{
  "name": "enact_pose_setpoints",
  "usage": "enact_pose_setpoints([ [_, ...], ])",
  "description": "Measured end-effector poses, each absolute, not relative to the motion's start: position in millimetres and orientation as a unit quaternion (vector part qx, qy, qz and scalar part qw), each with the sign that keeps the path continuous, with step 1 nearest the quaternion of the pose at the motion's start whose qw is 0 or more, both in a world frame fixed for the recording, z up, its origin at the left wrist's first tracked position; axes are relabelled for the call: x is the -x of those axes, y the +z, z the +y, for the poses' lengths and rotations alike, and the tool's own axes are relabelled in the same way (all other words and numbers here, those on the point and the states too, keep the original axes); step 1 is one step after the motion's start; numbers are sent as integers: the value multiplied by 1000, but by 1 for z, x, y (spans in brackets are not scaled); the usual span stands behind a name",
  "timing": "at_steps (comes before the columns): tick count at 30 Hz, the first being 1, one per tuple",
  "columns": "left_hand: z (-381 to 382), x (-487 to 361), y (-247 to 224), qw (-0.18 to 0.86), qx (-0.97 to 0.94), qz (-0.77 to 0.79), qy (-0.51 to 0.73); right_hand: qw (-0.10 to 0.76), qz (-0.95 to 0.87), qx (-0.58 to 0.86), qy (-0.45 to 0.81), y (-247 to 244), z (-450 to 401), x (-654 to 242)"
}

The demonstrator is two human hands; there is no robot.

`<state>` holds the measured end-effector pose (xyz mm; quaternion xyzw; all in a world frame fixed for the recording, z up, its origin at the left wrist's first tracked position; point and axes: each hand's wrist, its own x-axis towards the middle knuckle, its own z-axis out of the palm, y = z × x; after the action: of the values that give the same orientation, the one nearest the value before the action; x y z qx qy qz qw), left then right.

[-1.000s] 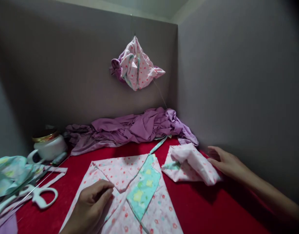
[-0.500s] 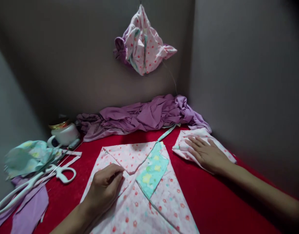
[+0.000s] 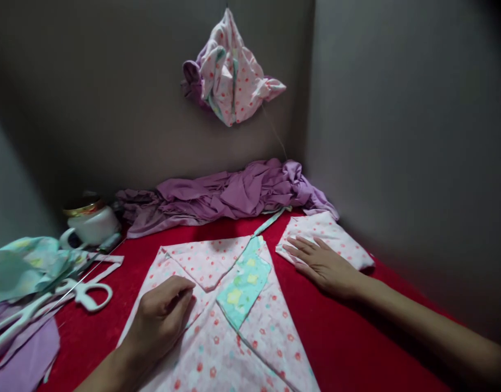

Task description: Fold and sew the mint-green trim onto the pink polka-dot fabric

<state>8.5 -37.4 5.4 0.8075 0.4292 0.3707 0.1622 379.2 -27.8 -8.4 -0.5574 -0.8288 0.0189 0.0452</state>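
Observation:
A pink garment with red dots and flowers [image 3: 218, 348] lies flat in front of me, with a crossed neckline and a mint-green patterned patch [image 3: 245, 288]. A thin mint tie [image 3: 270, 222] runs from its upper right corner. My left hand [image 3: 164, 310] rests on the garment's left side, fingers curled in and thumb pressed near them; what they hold, if anything, is hidden. My right hand [image 3: 326, 267] is flat with fingers spread, palm down on the lower left part of a folded dotted pink cloth [image 3: 344, 242] to the right.
Purple fabric [image 3: 230, 193] is heaped along the wall on the red cover [image 3: 340, 343]. To the left are white-handled scissors [image 3: 91, 294], mint cloth [image 3: 25, 267], purple scraps [image 3: 30, 348] and a white mug [image 3: 93, 224]. A small dotted garment [image 3: 242, 81] hangs above.
The whole view has shifted, so things appear further left. My right hand has slid toward the near left edge of the folded cloth, uncovering more of it. My left hand keeps its place on the garment.

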Motion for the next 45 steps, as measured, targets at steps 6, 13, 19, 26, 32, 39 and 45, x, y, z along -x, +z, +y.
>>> enact_pose_setpoints([
  [6, -38, -6, 1, 166, -813, 421, 366, 60, -839, 535, 83, 1, -32, -396],
  [13, -33, -4, 15, 155, -739, 518, 401, 83, -814, 533, 215, 38, -34, -391],
  [19, 17, 44, 33, 124, -602, 718, 327, 213, -804, 533, 156, 54, 32, -338],
  [26, 71, 49, 15, 164, -617, 733, 235, 98, -840, 511, 155, 27, 89, -298],
  [32, 82, 38, 17, 200, -628, 715, 233, 108, -840, 516, 126, 23, 79, -294],
  [39, 78, 41, 28, 277, -686, 641, 203, 144, -827, 536, 93, 25, 68, -298],
  [45, 90, 68, 39, 189, -723, 631, 209, 132, -824, 542, 94, 30, 75, -330],
])
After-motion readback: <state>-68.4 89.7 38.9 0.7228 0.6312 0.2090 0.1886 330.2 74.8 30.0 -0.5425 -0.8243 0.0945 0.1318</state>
